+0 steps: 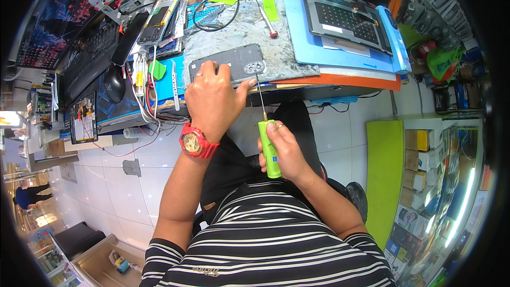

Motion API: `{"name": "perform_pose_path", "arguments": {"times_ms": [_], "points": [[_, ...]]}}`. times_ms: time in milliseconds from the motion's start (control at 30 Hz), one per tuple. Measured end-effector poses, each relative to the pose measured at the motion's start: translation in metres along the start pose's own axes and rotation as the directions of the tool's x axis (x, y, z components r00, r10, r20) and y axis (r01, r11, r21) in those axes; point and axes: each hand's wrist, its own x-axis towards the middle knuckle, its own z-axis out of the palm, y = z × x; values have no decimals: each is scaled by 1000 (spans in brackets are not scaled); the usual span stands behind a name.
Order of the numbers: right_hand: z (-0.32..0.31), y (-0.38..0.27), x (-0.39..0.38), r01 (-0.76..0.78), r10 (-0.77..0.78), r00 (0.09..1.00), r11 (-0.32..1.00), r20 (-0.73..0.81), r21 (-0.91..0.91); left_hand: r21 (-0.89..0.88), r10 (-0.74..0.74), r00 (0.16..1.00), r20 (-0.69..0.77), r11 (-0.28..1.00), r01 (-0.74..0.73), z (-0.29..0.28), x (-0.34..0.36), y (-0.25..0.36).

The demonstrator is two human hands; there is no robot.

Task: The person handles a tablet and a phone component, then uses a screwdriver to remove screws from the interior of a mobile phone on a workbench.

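Note:
A dark grey phone [239,57] lies at the near edge of a worn grey work mat [212,45]. Its camera cluster is at the right end. My left hand [213,95] grips the phone from the near side, fingers bent over its back and thumb along its lower edge; part of the phone is hidden beneath it. In my right hand [288,150] is a screwdriver [270,154] with a bright green handle and a long thin shaft. The shaft points up and away, and its tip is at the phone's near edge, just below the cameras.
Beyond the phone lie a red-ended screwdriver [273,34] and a black cable [237,13]. A laptop part [345,18] rests on a blue folder [297,37] to the right. Leftward are a phone stack [159,18], a mouse [113,84], a keyboard [87,56] and loose wires.

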Motion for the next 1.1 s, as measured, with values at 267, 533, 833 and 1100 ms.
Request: {"name": "perform_pose_path", "arguments": {"times_ms": [267,533,833,1100], "points": [[0,1,-1,4,-4,1000,1000,4,26,8,-1,1000,2,1000,1,1,-1,0],[-2,3,0,10,-9,1000,999,-6,38,-6,12,1000,-21,1000,-12,2,-1,0],[0,2,-2,-7,5,1000,997,21,75,24,33,999,-33,999,-33,3,1,2],[1,2,-2,-9,9,1000,999,2,41,22,10,1000,17,1000,-10,0,0,2]]}}
